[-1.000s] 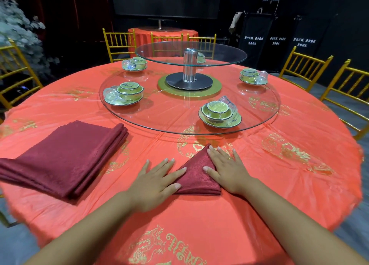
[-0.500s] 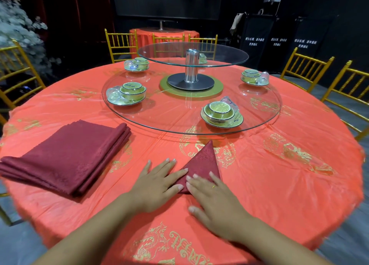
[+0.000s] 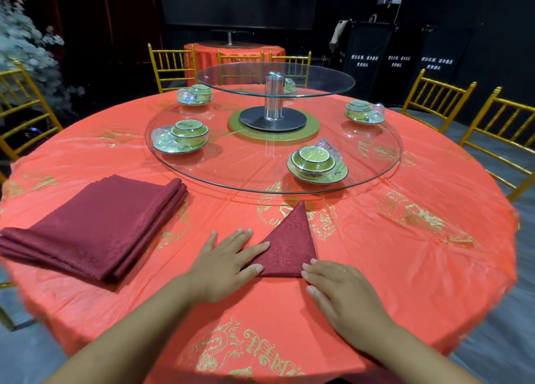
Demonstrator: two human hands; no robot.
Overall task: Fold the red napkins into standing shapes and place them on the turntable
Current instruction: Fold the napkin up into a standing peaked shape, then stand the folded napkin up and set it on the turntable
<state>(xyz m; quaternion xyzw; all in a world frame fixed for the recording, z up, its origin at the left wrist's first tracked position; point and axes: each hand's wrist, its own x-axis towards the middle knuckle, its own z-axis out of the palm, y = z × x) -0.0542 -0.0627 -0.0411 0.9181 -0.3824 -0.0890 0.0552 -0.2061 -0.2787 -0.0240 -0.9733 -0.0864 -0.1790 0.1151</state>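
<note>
Round table [image 3: 405, 267], covered with a red cloth printed in gold; gold chairs [image 3: 434, 99] stand around its far side. At the centre is a glass turntable [image 3: 246, 160] with a smaller glass tier [image 3: 231, 78] raised on a metal post [image 3: 273, 96]. Four green bowl sets sit on the lower glass, the nearest [image 3: 317, 163] close to its front rim. A stack [image 3: 95, 227] of dark red napkins lies flat on the cloth at the left, apart from the turntable. One napkin [image 3: 292, 244], folded into a flat triangle, lies on the cloth just in front of the turntable, apex pointing towards the glass. Left hand [image 3: 223, 265]: flat, fingers straight and spread, forefinger and thumb tips pressing on the triangle's left edge. Right hand [image 3: 341, 294]: flat, fingers straight, tips touching the lower right corner. Neither hand grips the cloth.
</note>
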